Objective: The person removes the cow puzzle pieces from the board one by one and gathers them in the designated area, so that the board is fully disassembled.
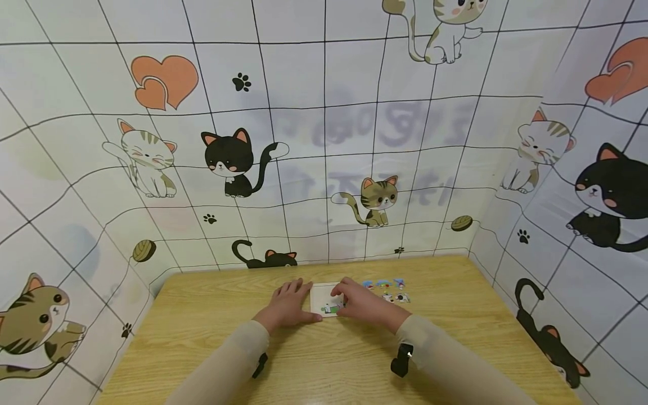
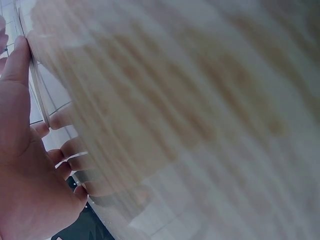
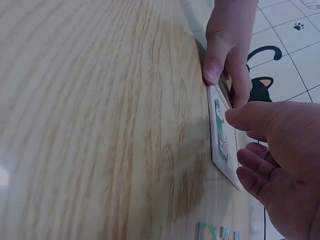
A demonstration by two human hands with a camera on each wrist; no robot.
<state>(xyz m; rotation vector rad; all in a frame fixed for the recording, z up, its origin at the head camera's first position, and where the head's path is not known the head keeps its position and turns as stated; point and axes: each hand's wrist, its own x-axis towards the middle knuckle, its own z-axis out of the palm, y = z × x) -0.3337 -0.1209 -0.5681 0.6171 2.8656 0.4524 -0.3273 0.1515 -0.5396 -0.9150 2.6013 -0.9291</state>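
A small white puzzle board (image 1: 317, 292) with a pale rim lies on the table, with green-and-white picture pieces (image 1: 330, 309) in its near part. My left hand (image 1: 290, 304) holds the board's left end, thumb at the near corner and forefinger at the far corner. In the right wrist view, the board (image 3: 232, 142) stretches away toward that left hand (image 3: 229, 47). Over the board's right side is my right hand (image 1: 367, 304), with the thumb tip close above the picture pieces. Its other fingers bend inward, and no piece shows between thumb and fingers.
Several loose colourful puzzle pieces (image 1: 383, 284) lie in rows right of the board, partly behind the right hand. The wooden table (image 1: 212, 315) meets a cat-patterned cloth wall (image 1: 309, 236) at the back. Dark straps with small devices (image 1: 401, 360) sit on the wrists.
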